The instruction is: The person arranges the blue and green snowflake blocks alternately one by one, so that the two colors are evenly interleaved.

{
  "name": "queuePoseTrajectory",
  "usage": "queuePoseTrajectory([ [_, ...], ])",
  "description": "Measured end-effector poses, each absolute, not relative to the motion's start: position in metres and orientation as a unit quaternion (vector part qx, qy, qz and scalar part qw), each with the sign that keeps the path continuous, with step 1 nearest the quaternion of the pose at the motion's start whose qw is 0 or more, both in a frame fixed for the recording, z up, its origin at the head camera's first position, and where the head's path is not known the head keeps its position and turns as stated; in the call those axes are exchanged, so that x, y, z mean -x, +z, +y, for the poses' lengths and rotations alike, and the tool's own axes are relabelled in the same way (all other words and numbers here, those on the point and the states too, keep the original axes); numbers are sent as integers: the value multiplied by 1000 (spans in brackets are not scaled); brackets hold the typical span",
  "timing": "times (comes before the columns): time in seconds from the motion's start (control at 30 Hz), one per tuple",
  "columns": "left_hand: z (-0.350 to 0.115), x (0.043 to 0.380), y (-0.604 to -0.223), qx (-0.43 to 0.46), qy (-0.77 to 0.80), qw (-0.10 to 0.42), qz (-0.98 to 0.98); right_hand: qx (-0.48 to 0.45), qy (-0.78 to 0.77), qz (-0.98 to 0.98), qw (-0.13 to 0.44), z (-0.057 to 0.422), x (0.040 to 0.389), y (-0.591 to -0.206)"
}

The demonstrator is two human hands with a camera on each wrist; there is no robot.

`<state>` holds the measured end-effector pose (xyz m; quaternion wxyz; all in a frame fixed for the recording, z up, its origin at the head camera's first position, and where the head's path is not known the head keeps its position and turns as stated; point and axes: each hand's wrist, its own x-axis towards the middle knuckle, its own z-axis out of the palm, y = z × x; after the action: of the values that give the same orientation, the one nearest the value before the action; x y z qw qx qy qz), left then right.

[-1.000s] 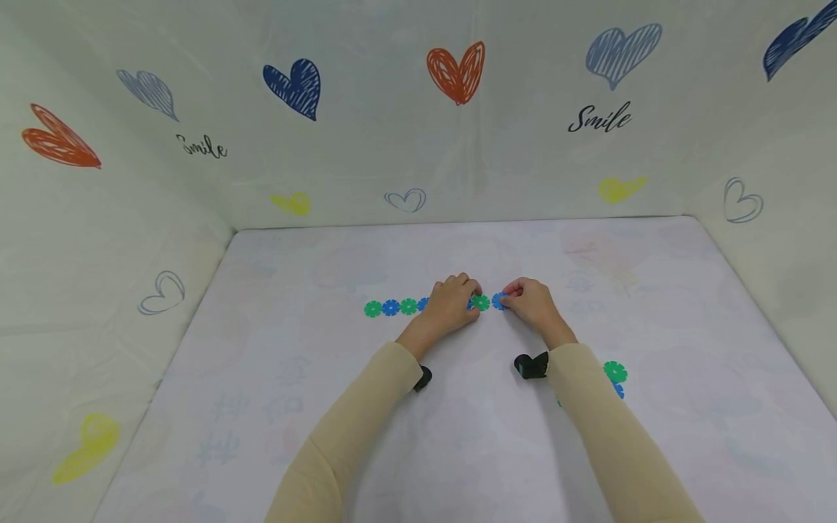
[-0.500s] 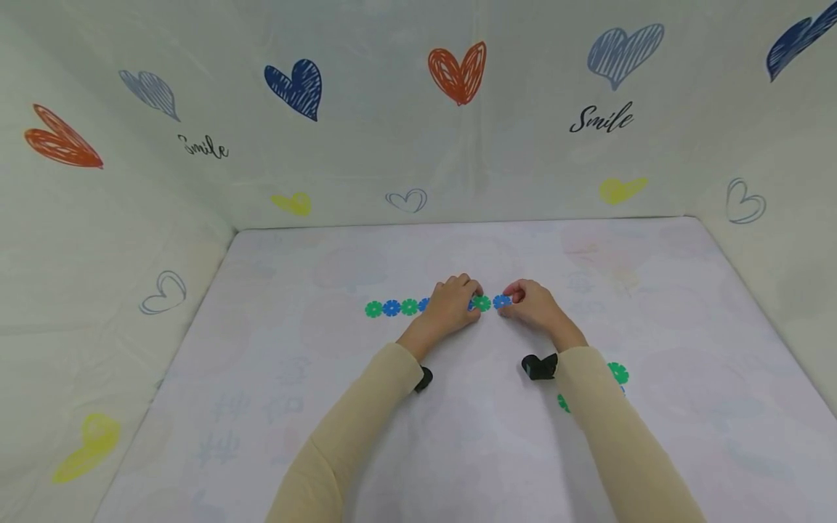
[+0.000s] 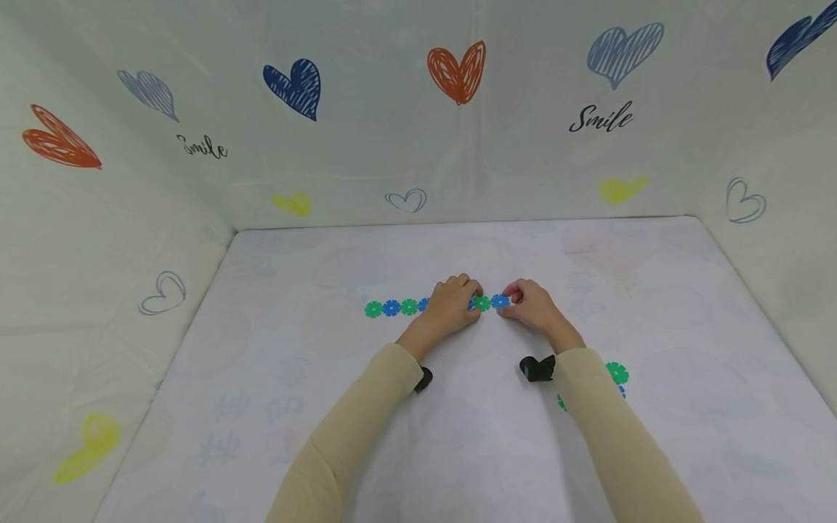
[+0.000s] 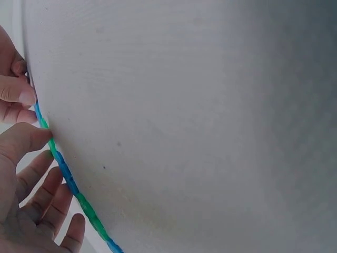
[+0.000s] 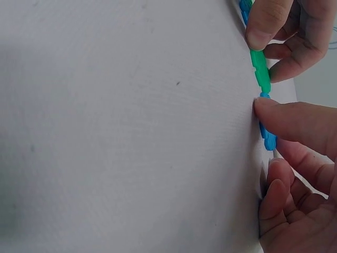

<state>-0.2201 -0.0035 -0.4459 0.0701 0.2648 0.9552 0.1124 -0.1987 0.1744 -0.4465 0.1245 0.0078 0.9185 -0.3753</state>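
On the white table lies a row of notched, flower-shaped plastic discs, green and blue in turn, with a green disc (image 3: 373, 309) at its left end. My left hand (image 3: 450, 303) covers the middle of the row and pinches the green disc (image 3: 482, 303) near the right end. My right hand (image 3: 536, 311) pinches a blue disc (image 3: 500, 301) between thumb and fingers. In the right wrist view the blue disc (image 5: 269, 141) meets the edge of the green disc (image 5: 260, 71), both lying nearly flat. How deep their notches engage cannot be seen.
Beside the right forearm lie loose discs: a green disc (image 3: 617, 373), a mostly hidden blue one, and another green disc (image 3: 561, 402) partly behind the sleeve. A heart-printed white wall (image 3: 353, 152) closes off the table's far edge.
The right fingers have shifted their hold to the near and far edges of the blue disc. That disc has moved slightly left against the green one. The left hand stays put.
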Motion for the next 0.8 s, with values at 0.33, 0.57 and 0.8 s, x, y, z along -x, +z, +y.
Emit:
queuePoseTrajectory([
  [0.33, -4, 221, -446, -263, 117, 71, 955, -17, -381, 915, 133, 174, 198, -446],
  [0.57, -4, 221, -446, -262, 118, 70, 955, -18, -379, 916, 133, 174, 200, -447],
  [0.8, -3, 221, -446, -261, 117, 74, 955, -25, -380, 915, 136, 173, 198, -446],
])
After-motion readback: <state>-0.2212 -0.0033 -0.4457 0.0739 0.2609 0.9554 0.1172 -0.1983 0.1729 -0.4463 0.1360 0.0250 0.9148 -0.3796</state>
